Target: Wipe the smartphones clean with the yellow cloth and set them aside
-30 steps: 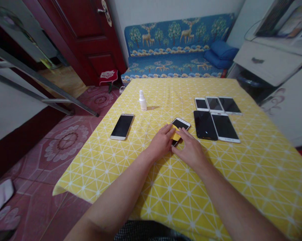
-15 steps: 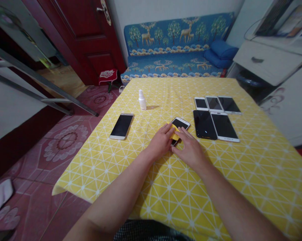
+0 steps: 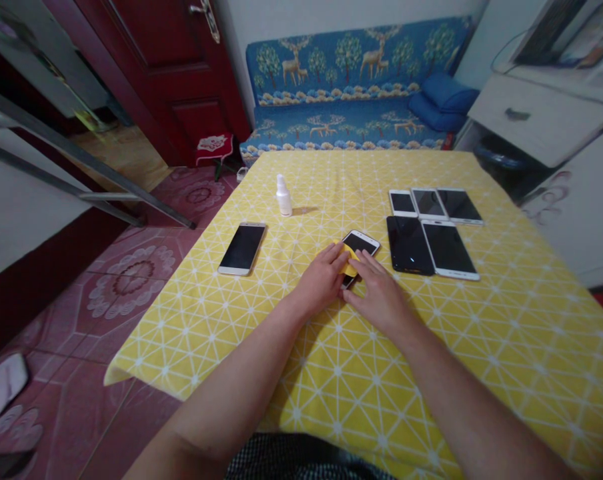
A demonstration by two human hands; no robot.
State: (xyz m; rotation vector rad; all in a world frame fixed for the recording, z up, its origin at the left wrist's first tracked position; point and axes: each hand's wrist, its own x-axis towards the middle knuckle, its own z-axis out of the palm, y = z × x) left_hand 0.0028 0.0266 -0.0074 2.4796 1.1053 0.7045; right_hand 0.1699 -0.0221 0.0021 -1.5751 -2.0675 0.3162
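Note:
A white-framed phone with a dark screen [image 3: 362, 242] lies slanted on the yellow patterned tablecloth [image 3: 337, 373]. On its screen is a small yellow cloth [image 3: 350, 261], pressed between both hands. My left hand [image 3: 323, 277] covers the phone's left side, its fingers closed on the cloth's left part. From the right, my right hand [image 3: 376, 287] rests its fingers on the cloth, with the thumb by the phone's lower end. The hands partly hide the phone's middle and lower parts.
Another phone [image 3: 243, 249] lies at the left, below a white spray bottle [image 3: 283, 197]. Several phones stand grouped at the right, among them a black one [image 3: 409, 245] and a large white one [image 3: 450, 250]. Behind the table is a blue sofa [image 3: 326, 120].
The view has shifted slightly, so the table's items appear a little higher. Both hands stay on the cloth and phone with hardly any movement.

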